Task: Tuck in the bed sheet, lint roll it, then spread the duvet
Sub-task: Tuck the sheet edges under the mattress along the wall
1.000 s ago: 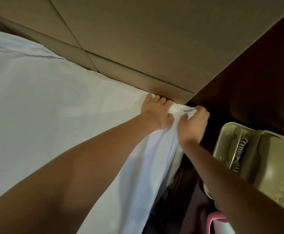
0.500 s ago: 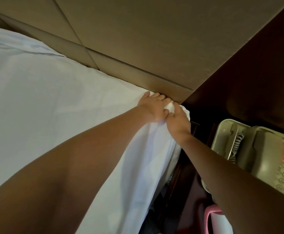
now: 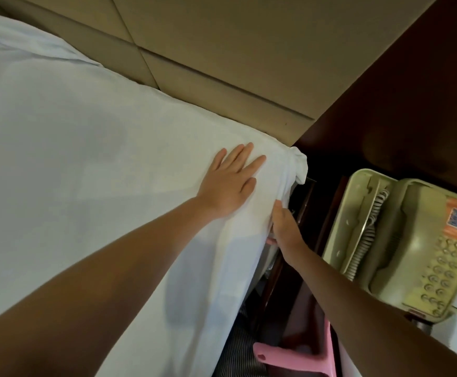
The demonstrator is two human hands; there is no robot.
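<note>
A white bed sheet (image 3: 72, 159) covers the mattress and hangs over its right side. Its top right corner is bunched into a small knot-like fold (image 3: 299, 164) beside the headboard. My left hand (image 3: 228, 183) lies flat on the sheet near that corner, fingers straight and spread. My right hand (image 3: 283, 224) is at the mattress's side edge, its fingers out of sight against the hanging sheet, so its grip is not visible. No lint roller or duvet is in view.
A padded beige headboard (image 3: 222, 50) runs along the top. A dark wooden nightstand (image 3: 311, 268) stands close on the right, with a beige corded telephone (image 3: 417, 246) on it. A pink plastic object (image 3: 298, 357) sits low in the gap.
Both hands have drawn back from the sheet corner at the headboard. The left hand now lies flat on the sheet; the right has dropped to the mattress's side.
</note>
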